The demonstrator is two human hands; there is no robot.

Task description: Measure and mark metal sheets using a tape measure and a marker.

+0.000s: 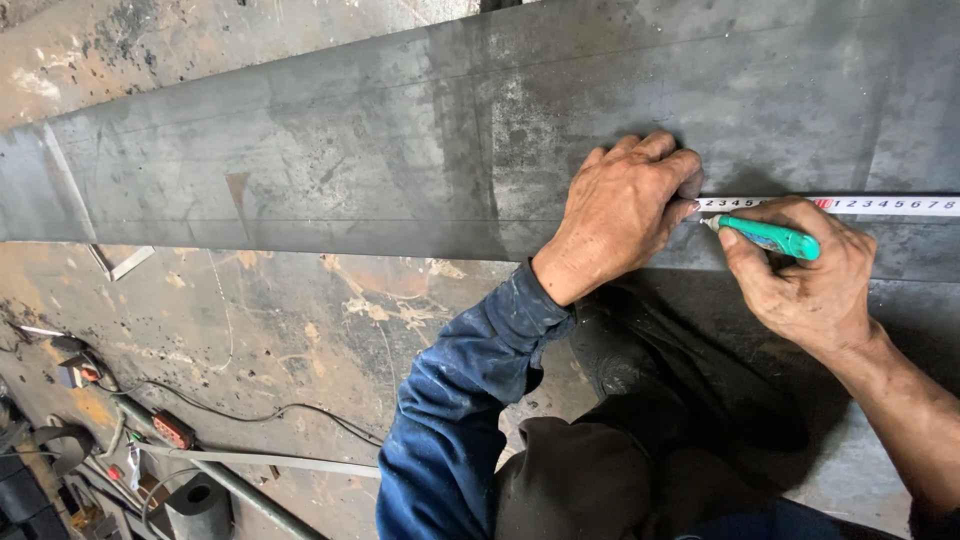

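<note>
Steel sheet (350, 160) lies flat across the stained floor (300, 320), with a white tape (880, 206) stretched along it. Left hand (620, 210) presses down on the tape's end, fingers curled together, while right hand (800, 275) is clamped on a green marker (770, 237), tip at the tape's edge. If the left hand's pressure eases, the tape could slide and the mark land off.

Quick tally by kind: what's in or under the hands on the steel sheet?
Tape measure: 1, pinned at its end by the left hand
Green marker: 1, in the right hand
Steel sheet: 1
Total: 3
</note>
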